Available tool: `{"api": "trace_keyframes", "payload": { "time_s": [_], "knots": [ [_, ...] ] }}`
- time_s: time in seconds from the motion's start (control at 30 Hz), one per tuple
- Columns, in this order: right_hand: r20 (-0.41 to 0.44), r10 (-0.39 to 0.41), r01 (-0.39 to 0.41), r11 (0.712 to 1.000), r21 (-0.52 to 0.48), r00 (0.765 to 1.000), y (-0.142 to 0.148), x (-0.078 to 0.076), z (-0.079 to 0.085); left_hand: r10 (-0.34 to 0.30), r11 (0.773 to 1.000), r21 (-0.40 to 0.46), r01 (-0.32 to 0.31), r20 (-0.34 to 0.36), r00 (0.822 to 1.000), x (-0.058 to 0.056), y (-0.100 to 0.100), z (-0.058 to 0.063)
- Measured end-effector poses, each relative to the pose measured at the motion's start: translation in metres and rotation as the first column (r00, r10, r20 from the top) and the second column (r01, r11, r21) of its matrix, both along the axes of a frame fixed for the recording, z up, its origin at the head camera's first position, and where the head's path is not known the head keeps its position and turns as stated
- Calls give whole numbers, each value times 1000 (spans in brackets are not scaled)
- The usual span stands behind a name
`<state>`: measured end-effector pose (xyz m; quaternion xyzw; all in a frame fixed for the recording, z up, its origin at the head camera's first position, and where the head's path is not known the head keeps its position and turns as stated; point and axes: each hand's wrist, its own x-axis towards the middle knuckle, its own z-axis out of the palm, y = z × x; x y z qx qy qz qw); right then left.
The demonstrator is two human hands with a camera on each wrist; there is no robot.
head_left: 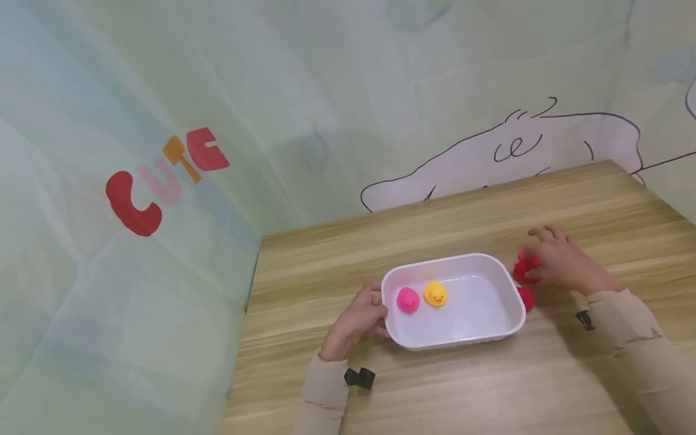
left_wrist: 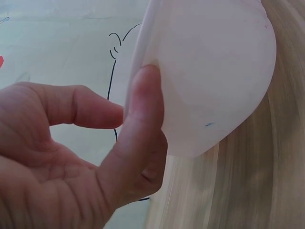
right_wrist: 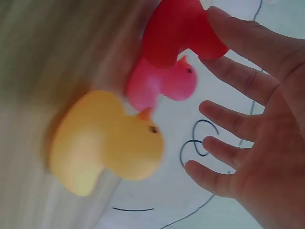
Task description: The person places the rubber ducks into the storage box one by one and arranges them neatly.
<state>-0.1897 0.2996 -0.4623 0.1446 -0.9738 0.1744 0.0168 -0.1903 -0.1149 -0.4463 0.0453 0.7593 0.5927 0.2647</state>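
Note:
My left hand pinches the left rim of a white plastic tray, thumb on one side and fingers on the other. Inside the tray, toward its left end, sit a pink toy duck and a yellow toy duck. Beyond the tray's right end, my right hand has thumb and forefinger at the head of a red toy duck, pinching it; the other fingers stay spread. Close by in the right wrist view are another pink duck and another yellow duck, the latter hidden in the head view.
A second red toy duck lies against the tray's right end, partly covered by the rim. The wood-grain table ends at the back against a printed cloth backdrop. Another cloth hangs along the left side.

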Motion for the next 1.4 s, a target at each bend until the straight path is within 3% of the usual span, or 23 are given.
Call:
{"api": "trace_keyframes", "payload": {
  "time_s": [0.23, 0.53, 0.93, 1.4],
  "knots": [
    [-46, 36, -35, 999, 9, 998, -8, 5, 20, -5, 1000, 6, 5, -11, 1000, 1, 0, -2],
    [-41, 55, -54, 998, 12, 998, -22, 7, 48, 3, 1000, -6, -3, -6, 1000, 2, -1, -3],
    [-88, 107, -104, 994, 42, 990, -45, 10, 74, -7, 1000, -11, 7, -19, 1000, 2, 0, 0],
    [-31, 163, -162, 987, 17, 986, -82, -1, 80, 3, 1000, -14, -3, -20, 1000, 4, 1, 3]
  ]
}}
